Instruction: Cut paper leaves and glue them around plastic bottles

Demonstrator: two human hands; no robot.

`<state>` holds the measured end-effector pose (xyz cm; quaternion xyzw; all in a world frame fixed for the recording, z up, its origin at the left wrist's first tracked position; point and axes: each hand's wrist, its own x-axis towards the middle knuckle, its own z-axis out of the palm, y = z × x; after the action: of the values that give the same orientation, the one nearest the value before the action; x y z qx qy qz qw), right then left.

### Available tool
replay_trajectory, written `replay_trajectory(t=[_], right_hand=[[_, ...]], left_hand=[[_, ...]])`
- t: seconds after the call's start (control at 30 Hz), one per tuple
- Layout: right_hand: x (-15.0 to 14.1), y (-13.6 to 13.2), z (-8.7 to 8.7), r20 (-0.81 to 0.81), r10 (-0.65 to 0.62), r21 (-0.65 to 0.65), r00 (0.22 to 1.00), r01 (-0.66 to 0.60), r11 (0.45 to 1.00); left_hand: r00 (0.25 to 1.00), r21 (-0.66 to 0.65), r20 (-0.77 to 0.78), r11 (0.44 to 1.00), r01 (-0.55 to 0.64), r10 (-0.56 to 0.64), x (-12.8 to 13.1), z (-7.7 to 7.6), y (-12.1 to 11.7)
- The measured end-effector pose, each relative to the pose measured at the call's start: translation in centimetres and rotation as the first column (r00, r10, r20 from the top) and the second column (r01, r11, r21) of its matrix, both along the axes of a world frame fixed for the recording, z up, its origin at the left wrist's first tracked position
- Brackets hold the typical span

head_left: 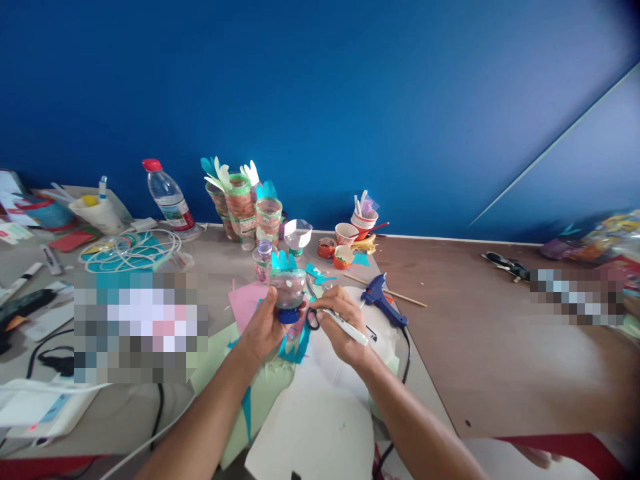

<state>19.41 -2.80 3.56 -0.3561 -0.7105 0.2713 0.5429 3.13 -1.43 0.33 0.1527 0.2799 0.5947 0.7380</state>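
Note:
My left hand [263,327] is wrapped round an upturned cut bottle top [289,288] with a blue cap at the bottom and teal paper leaves sticking out of it. It holds the piece just above the paper sheets. My right hand [341,323] is closed on a white marker pen [346,327], whose tip points toward the bottle piece. Black scissor handles [313,320] lie between the two hands. Pink paper [246,300], pale green paper and a white sheet [320,413] lie under the hands.
A blue glue gun [381,299] with its black cord lies right of my hands. Decorated cut bottles [243,207], a water bottle [169,199], small paper cups [346,243], a coiled white cable [131,250] and a wooden stick [395,293] stand behind. Clutter fills the left and far right edges.

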Motion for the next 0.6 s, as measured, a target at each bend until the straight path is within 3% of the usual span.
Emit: replay_trajectory(t=[0.17, 0.3, 0.5, 0.6], right_hand=[[0.3, -0.1, 0.1, -0.039, -0.025, 0.057, 0.999, 0.028, 0.998], [0.5, -0.2, -0.4, -0.091, -0.06, -0.03, 0.994, 0.058, 0.998], [0.1, -0.4, -1.2, -0.097, 0.074, -0.07, 0.993, -0.081, 0.994], [-0.1, -0.5, -1.3, -0.111, 0.068, -0.077, 0.991, -0.076, 0.994]], left_hand=[[1.0, -0.006, 0.03, 1.0, 0.004, -0.004, -0.2, -0.1, 0.2], [0.999, -0.013, 0.032, 1.0, 0.011, -0.011, -0.3, -0.2, 0.4], [0.999, -0.015, 0.048, 1.0, -0.019, 0.019, 0.1, 0.4, 0.2], [0.998, -0.018, 0.057, 0.999, -0.03, 0.031, 0.2, 0.5, 0.2]])
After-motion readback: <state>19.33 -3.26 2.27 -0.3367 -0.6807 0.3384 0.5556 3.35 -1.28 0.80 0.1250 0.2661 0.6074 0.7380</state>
